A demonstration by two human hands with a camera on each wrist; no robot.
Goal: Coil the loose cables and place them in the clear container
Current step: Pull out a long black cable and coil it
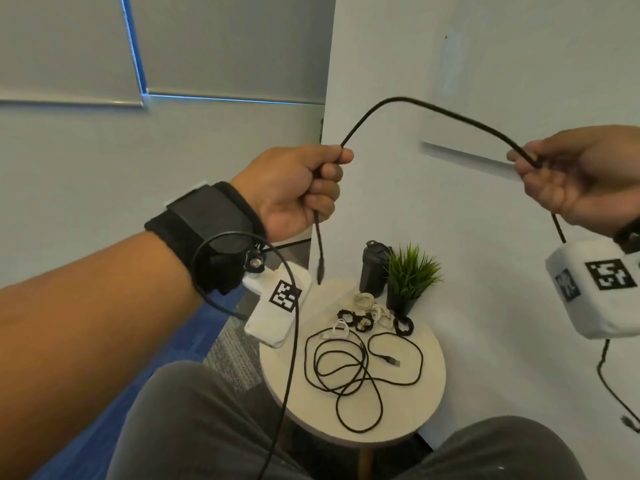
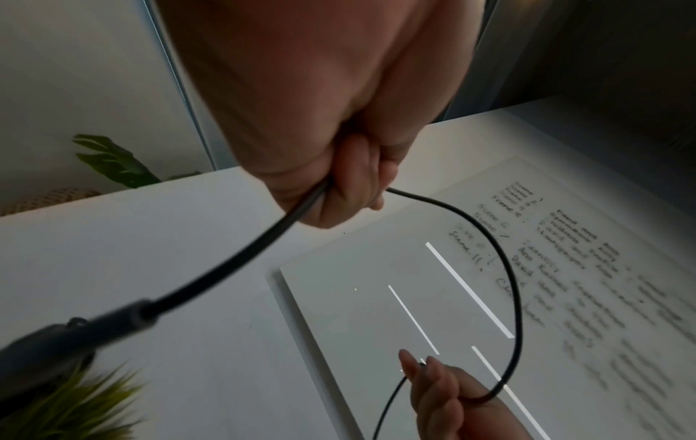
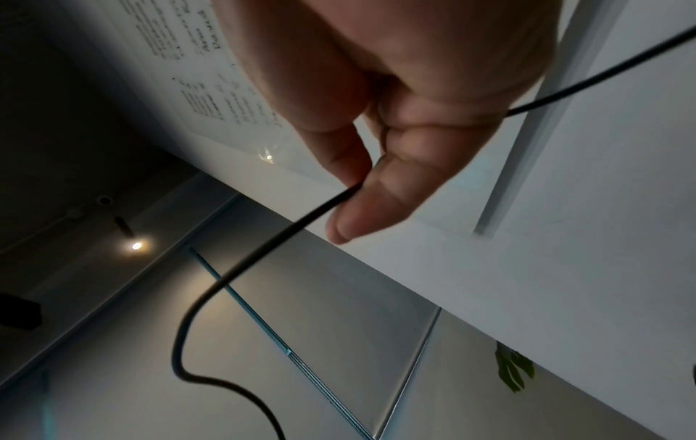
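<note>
I hold a black cable (image 1: 408,102) up in the air between both hands, well above the small round table (image 1: 433,386). My left hand (image 1: 311,181) grips it in a fist near one end, and its plug (image 1: 320,268) hangs below the fist. My right hand (image 1: 554,171) pinches the cable further along between thumb and fingers (image 3: 361,208); the rest hangs down past my right wrist. The cable arches upward between the hands (image 2: 504,262). Loose black cables (image 1: 353,372) lie tangled on the table. No clear container is in view.
Several small coiled bundles, black and white (image 1: 367,317), lie at the table's back. A dark bottle (image 1: 374,268) and a potted green plant (image 1: 410,275) stand behind them by the white wall. A whiteboard (image 2: 414,297) hangs on the wall. My knees are under the table edge.
</note>
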